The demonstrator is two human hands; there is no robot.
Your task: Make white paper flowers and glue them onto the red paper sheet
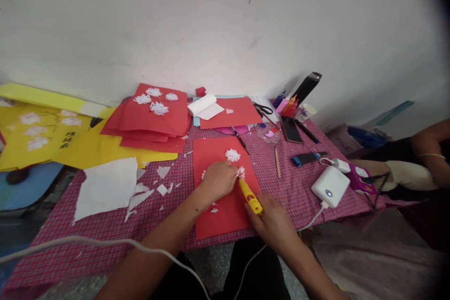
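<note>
A red sheet of paper (225, 220) lies in front of me with white crumpled-paper flowers on it. One white flower (232, 155) sits near its upper part, and another white flower (241, 172) lies beside my left fingertips. My left hand (221, 179) rests over the sheet with its fingers closed; whatever they pinch is hidden. My right hand (272, 220) grips a yellow glue gun (250, 197), whose dark tip points at the flower beside my left hand. Small white paper scraps (214, 209) lie lower on the sheet.
Left stand stacked red sheets (151, 117) bearing white flowers, yellow papers (116, 150) and a white sheet (105, 187). Behind are a paper roll (203, 104) and brush (240, 140). Right are a phone (291, 129), black flask (307, 86), white power bank (330, 185) and a seated person's arm (434, 145).
</note>
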